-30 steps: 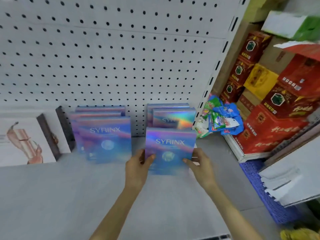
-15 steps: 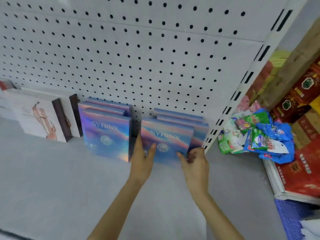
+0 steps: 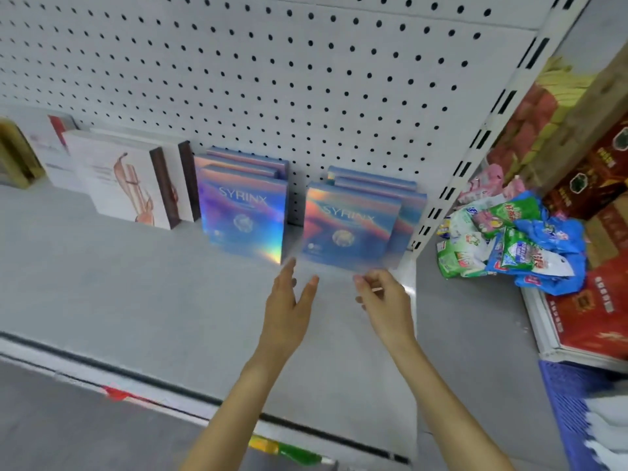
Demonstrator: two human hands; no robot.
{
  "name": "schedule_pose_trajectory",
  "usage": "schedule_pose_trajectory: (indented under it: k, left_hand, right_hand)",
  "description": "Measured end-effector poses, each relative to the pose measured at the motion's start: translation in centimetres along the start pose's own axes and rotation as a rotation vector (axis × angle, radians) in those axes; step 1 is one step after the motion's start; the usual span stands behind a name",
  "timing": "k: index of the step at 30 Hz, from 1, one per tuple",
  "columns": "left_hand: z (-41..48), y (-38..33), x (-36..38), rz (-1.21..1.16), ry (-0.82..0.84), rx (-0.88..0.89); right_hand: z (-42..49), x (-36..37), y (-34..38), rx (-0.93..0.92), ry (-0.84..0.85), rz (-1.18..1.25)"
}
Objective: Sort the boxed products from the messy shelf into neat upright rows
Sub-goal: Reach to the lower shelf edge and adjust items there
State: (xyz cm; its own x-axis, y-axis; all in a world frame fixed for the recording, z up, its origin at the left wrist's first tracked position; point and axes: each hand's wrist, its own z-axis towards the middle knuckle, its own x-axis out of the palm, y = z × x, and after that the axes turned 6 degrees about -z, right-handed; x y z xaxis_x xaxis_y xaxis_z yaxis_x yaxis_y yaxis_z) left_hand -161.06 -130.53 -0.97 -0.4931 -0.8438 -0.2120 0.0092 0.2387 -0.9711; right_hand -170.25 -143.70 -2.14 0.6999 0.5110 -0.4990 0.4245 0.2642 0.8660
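Two upright rows of holographic blue SYRINX boxes stand against the pegboard on the grey shelf (image 3: 136,300). The left row's front box (image 3: 243,217) faces me. The right row's front box (image 3: 350,229) stands just beyond my hands. My left hand (image 3: 289,307) hovers below the gap between the rows, fingers straight, touching nothing. My right hand (image 3: 384,297) is just below the right front box with fingers loosely curled and holds nothing. Further left stand white boxes with a figure print (image 3: 132,188).
The white pegboard (image 3: 272,79) backs the shelf. An upright post (image 3: 475,137) ends it on the right. Beyond lie snack bags (image 3: 509,239) in a heap, red cartons (image 3: 598,311) and a blue crate (image 3: 571,413). A gold box (image 3: 17,158) stands far left.
Both hands have let go of the right front SYRINX box and drawn back toward me. The box now stands upright in front of its row. The view has shifted left and down.
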Motion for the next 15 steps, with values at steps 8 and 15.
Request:
schedule_pose_trajectory:
  k: [8, 15]
  left_hand:
    - [-8.1, 5.0, -19.4, -0.013, 0.055, 0.047]
    - [-14.6, 10.1, -40.0, -0.025, -0.276, 0.003]
  right_hand:
    - [-13.1, 11.1, 6.7, -0.125, 0.266, 0.033]
    - [-23.6, 25.4, 13.6, -0.192, 0.564, 0.146]
